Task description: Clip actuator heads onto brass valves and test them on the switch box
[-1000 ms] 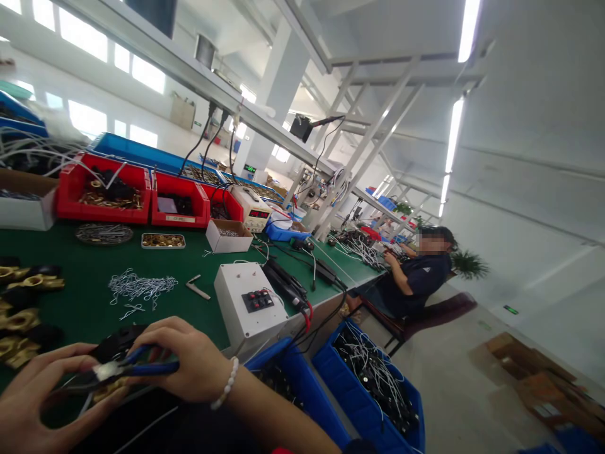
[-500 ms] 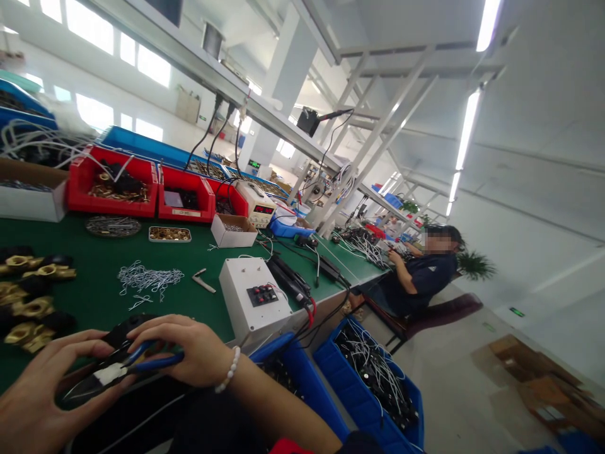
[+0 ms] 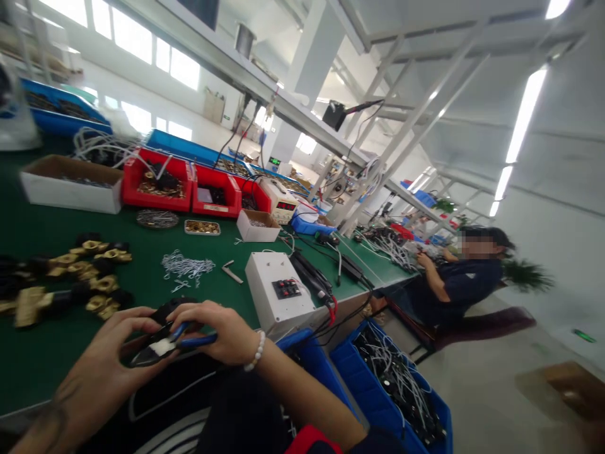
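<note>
My left hand [image 3: 111,353] grips a black part [image 3: 147,354] that carries a white label, low at the left near the table's front edge. Blue-handled pliers [image 3: 196,341] lie in my right hand [image 3: 212,328], which also touches the black part from the other side. The jaws of the pliers are hidden between my fingers. Just beyond my hands, a pile of thin bent wire clips [image 3: 186,266] rests on the green table [image 3: 155,247]. Brass fittings with black parts [image 3: 101,268] lie left of the clips.
A grey-white box with red and black terminals [image 3: 269,296] stands right of my hands. Behind are red bins [image 3: 158,200], a small carton [image 3: 259,233] and a power supply [image 3: 278,200]. Blue crates [image 3: 350,359] stand below the table edge. A person [image 3: 454,271] sits farther right.
The view has swung left, so the table and both hands appear farther right and more brass fittings show. My hands keep their hold on the black part and pliers.
</note>
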`<state>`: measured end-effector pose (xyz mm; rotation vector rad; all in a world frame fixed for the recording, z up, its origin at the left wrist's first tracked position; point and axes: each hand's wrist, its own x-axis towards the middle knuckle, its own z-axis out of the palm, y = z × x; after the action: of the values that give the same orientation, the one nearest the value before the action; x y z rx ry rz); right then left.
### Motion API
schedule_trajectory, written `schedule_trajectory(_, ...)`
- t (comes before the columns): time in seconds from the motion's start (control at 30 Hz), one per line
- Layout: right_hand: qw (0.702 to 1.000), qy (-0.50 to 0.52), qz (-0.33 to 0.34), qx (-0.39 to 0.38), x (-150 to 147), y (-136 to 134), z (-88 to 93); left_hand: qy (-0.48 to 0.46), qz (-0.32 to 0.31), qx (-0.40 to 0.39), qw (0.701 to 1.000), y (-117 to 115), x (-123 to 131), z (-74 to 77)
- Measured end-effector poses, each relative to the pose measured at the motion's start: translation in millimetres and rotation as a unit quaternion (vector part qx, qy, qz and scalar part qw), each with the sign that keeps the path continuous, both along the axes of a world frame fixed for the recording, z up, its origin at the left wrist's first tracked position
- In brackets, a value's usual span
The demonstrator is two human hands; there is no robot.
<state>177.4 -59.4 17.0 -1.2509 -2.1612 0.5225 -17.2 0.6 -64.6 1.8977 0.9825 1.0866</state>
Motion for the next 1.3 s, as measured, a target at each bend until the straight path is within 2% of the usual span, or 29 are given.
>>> schedule_trajectory(0.07,1.000,-0.017,-0.010,0.018,0.3,-0.3,2.4,-0.045,-0.041,-0.025,0.998,-8.1,4.9,19.7)
schedule_trajectory(0.13,0.999,-0.001,-0.006,0.032,2.1,-1.0,4.2,-0.059,-0.029,-0.025,0.998,-13.7,11.4,32.1)
schedule_trajectory(0.2,0.998,0.020,-0.028,0.046,5.9,-2.4,4.9,-0.043,-0.006,-0.022,0.999,-16.4,16.9,36.1)
schedule_trajectory(0.3,0.986,0.052,-0.141,0.077,14.7,-5.9,2.5,-0.036,0.022,-0.029,0.999,-17.7,20.1,34.2)
schedule_trajectory(0.37,0.963,0.068,-0.239,0.104,20.5,-8.8,-1.5,-0.040,0.029,-0.036,0.998,-18.1,19.9,33.3)
schedule_trajectory(0.43,0.945,0.064,-0.298,0.115,24.4,-11.7,-5.2,-0.045,0.028,-0.043,0.998,-18.3,19.1,34.1)
schedule_trajectory(0.47,0.945,0.052,-0.303,0.109,25.5,-13.1,-6.1,-0.047,0.028,-0.047,0.997,-18.4,18.8,34.8)
schedule_trajectory(0.6,0.966,-0.006,-0.251,0.064,28.2,-17.7,0.6,-0.052,0.025,-0.055,0.997,-18.7,18.6,36.9)
schedule_trajectory(0.7,0.953,-0.007,-0.290,0.083,31.1,-19.8,7.6,-0.052,0.024,-0.056,0.997,-19.1,18.9,35.9)
schedule_trajectory(0.8,0.942,-0.013,-0.322,0.098,32.2,-19.2,7.0,-0.051,0.021,-0.054,0.997,-18.3,18.8,34.0)
schedule_trajectory(0.97,0.965,-0.070,-0.248,0.046,29.9,-15.0,6.0,-0.051,0.022,-0.047,0.997,-17.1,19.1,30.3)
schedule_trajectory(1.17,0.951,-0.062,-0.297,0.065,30.2,-13.3,7.6,-0.053,0.021,-0.038,0.998,-19.4,19.7,28.1)
schedule_trajectory(1.3,0.966,-0.091,-0.237,0.040,31.1,-10.1,8.0,-0.050,0.024,-0.039,0.998,-19.0,19.4,30.2)
